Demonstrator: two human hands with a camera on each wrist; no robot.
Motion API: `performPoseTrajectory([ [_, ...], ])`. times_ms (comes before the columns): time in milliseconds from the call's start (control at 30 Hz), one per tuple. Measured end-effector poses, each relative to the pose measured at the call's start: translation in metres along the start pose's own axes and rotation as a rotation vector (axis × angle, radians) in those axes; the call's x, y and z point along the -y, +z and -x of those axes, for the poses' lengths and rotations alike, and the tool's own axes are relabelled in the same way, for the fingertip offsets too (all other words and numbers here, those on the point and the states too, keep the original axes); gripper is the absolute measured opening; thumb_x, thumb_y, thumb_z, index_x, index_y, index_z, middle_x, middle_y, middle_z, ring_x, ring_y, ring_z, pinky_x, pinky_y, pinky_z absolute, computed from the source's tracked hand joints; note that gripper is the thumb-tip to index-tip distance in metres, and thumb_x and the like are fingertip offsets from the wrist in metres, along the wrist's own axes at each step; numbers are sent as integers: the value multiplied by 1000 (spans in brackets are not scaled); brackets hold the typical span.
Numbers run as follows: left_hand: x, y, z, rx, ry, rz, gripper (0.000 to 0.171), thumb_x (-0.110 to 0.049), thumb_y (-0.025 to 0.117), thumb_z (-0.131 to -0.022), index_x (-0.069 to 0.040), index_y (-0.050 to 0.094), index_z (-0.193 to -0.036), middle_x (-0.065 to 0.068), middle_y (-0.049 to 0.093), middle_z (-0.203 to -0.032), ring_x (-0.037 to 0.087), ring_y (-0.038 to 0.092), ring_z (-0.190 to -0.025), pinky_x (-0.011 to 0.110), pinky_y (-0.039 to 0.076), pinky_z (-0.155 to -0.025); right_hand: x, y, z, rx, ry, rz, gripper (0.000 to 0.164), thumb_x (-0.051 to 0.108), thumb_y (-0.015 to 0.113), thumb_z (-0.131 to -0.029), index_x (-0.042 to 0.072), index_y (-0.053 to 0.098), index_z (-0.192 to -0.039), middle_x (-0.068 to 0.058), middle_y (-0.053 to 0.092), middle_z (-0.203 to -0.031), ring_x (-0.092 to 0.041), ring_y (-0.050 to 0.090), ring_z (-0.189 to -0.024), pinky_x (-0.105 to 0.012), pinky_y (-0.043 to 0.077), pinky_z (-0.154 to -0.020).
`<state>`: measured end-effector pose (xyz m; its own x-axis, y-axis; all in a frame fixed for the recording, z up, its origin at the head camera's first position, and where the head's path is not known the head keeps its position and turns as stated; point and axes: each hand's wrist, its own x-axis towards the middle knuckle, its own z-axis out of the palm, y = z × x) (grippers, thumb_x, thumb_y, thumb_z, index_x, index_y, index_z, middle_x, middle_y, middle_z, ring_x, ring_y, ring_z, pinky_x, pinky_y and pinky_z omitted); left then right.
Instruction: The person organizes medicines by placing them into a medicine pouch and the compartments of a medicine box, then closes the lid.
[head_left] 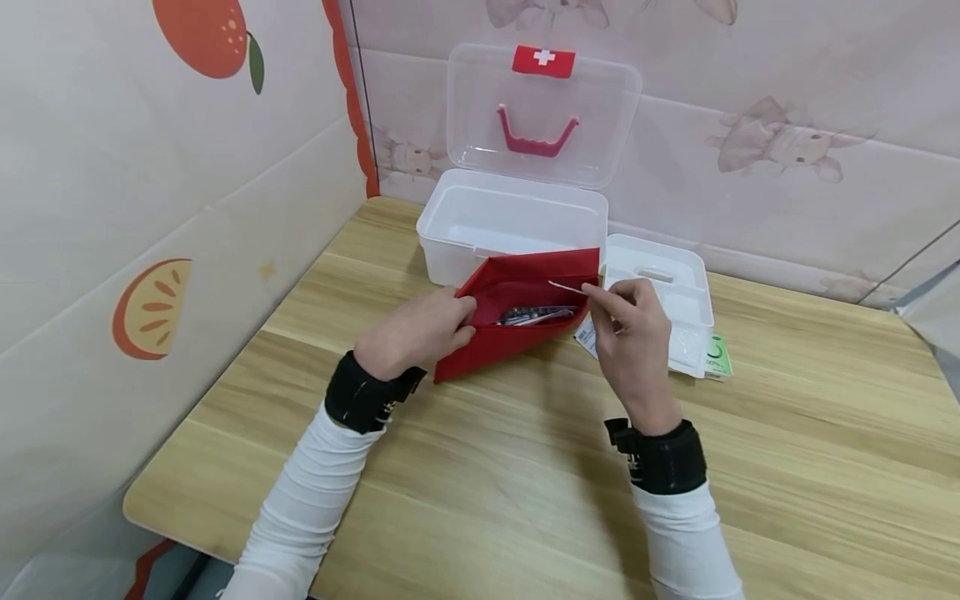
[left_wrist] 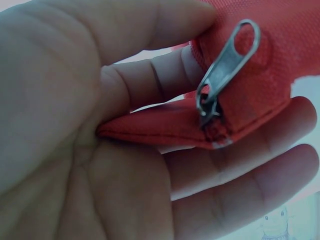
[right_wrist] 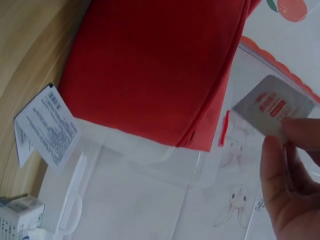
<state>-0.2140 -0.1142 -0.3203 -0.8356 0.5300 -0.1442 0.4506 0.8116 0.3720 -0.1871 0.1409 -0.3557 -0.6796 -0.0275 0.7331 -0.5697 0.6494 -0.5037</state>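
Note:
A red fabric pouch [head_left: 480, 354] is held up off the table with its mouth gaping. My left hand [head_left: 420, 329] grips its left end, thumb and fingers on either side of the cloth. Close up in the left wrist view, a metal zipper pull [left_wrist: 230, 62] hangs at that corner. Several thin packets [head_left: 536, 316] lie inside the pouch. Over its right end, my right hand [head_left: 633, 342] pinches a small square foil sachet [right_wrist: 270, 102] between thumb and fingertips. The sachet is silver-grey with red print, and appears edge-on in the head view.
Behind the pouch stands a clear plastic box [head_left: 442, 254], its lid [head_left: 611, 108] raised against the wall. A white compartment tray [head_left: 701, 292] sits to the right, with a green box [head_left: 718, 357] beside it. A folded printed paper [right_wrist: 50, 127] lies near the pouch.

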Motion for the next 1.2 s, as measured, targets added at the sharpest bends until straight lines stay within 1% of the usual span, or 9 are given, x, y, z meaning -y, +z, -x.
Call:
performPoseTrajectory([
  [100,0,0,0,-2,2,0,11,-14,62,-96,-4,60,-101,11,62,-98,21,61,-83,29,55,-72,2,5,1,7,-35,-16,15,-9,67,-88,-5,76,-98,-18,58,-90,-23,57,-72,-11,43,-67],
  [200,0,0,0,-2,3,-10,11,-14,62,-96,-4,60,-101,11,62,-97,21,61,-82,28,55,-71,5,10,3,21,-46,-14,16,-11,69,-85,-5,76,-98,-17,63,-89,-24,59,-70,-18,47,-64],
  [333,1,0,1,1,4,-11,11,-14,63,-95,-4,60,-101,11,62,-98,21,61,-83,29,55,-71,8,17,5,64,-50,20,17,-9,69,-85,-4,76,-100,-17,65,-89,-24,60,-69,-31,50,-60],
  [467,1,1,1,5,4,4,12,-13,64,-94,-4,59,-102,11,62,-100,21,61,-84,29,55,-72,11,23,6,124,-38,58,14,-1,70,-89,-2,75,-102,-16,64,-91,-25,59,-73,-35,52,-61],
  [600,1,1,1,7,6,13,13,-12,64,-94,-4,59,-103,11,62,-99,21,62,-83,29,55,-73,14,29,6,185,-41,81,13,4,71,-89,0,76,-100,-15,62,-94,-27,56,-81,-36,49,-68],
  [800,1,0,1,3,11,23,11,-11,63,-95,-4,58,-101,10,63,-97,20,62,-81,29,55,-73,16,39,5,230,-97,82,10,5,70,-91,3,77,-97,-17,58,-104,-34,52,-99,-41,49,-79],
  [900,0,0,0,-4,17,7,10,-11,63,-95,-4,58,-100,10,62,-95,19,62,-79,28,54,-71,16,42,5,250,-111,94,9,3,69,-90,2,76,-97,-20,57,-108,-36,51,-102,-43,48,-83],
  [1000,0,0,0,-13,21,-8,10,-11,63,-95,-4,57,-98,10,61,-92,19,61,-78,28,54,-70,17,43,5,285,-99,117,10,4,71,-89,3,76,-98,-21,57,-112,-36,51,-105,-45,48,-87],
  [1200,1,0,0,-24,21,-9,14,-12,64,-95,-4,54,-101,10,61,-93,19,62,-80,28,55,-73,19,47,5,356,-88,134,11,7,72,-89,6,76,-99,-19,57,-113,-35,50,-107,-44,49,-88],
])
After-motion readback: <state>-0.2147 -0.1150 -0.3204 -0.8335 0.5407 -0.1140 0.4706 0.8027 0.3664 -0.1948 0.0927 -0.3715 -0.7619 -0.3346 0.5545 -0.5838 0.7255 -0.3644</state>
